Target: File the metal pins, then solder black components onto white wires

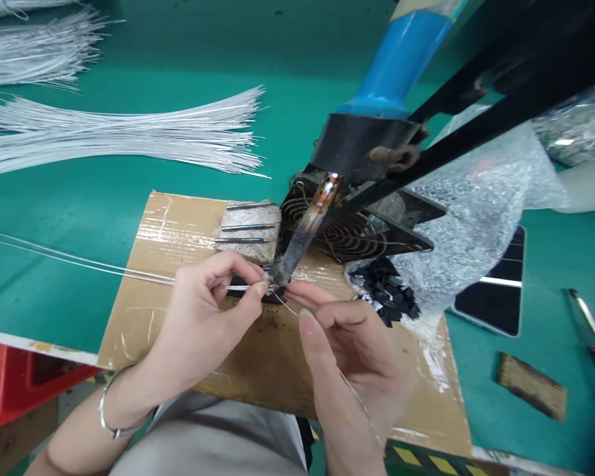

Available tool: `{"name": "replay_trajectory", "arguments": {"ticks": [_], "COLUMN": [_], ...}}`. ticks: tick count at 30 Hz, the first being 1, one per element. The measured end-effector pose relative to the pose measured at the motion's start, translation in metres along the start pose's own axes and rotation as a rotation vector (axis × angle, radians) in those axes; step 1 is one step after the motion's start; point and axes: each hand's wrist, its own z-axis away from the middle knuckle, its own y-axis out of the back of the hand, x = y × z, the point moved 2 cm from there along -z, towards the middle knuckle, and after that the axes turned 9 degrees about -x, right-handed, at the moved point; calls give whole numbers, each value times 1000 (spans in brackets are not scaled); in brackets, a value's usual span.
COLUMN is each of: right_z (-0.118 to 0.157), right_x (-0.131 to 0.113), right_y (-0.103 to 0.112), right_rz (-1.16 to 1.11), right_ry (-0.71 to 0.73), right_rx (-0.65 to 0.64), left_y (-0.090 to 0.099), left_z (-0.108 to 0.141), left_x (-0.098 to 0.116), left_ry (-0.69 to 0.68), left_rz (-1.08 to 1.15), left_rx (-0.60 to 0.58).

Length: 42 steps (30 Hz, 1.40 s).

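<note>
My left hand (213,317) pinches the ends of two thin white wires (149,276) that trail off to the left. Its fingertips are right beside the tip of a soldering iron (302,238), which points down from a blue handle (396,59) clamped in a black holder (361,145). Between the thumb and fingers of my right hand (352,357) is a thin strand of solder wire (286,305), its end close to the iron's tip. Under the fingertips sits a small dark block (238,283); the joint itself is largely hidden.
Cardboard (178,225) covers the green table (297,79). A pad (250,231) with several metal tips and a black fan (357,231) stand behind. Black pieces (387,291), bubble wrap (476,198), a phone (500,291) and a brown block (531,385) are right; wire bundles (129,139) lie left.
</note>
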Motion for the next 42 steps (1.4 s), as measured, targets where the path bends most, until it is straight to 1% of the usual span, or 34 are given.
{"name": "replay_trajectory", "arguments": {"ticks": [13, 31, 42], "right_z": [2, 1, -3], "right_x": [0, 0, -1], "right_y": [0, -1, -1], "right_rz": [-31, -31, -15], "right_ry": [5, 11, 26], "right_rx": [7, 4, -17], "left_y": [2, 1, 0], "left_z": [4, 2, 1], "left_x": [-2, 0, -1], "left_ry": [8, -21, -13], "left_rz": [-61, -39, -28], "left_rx": [-4, -2, 5]}}
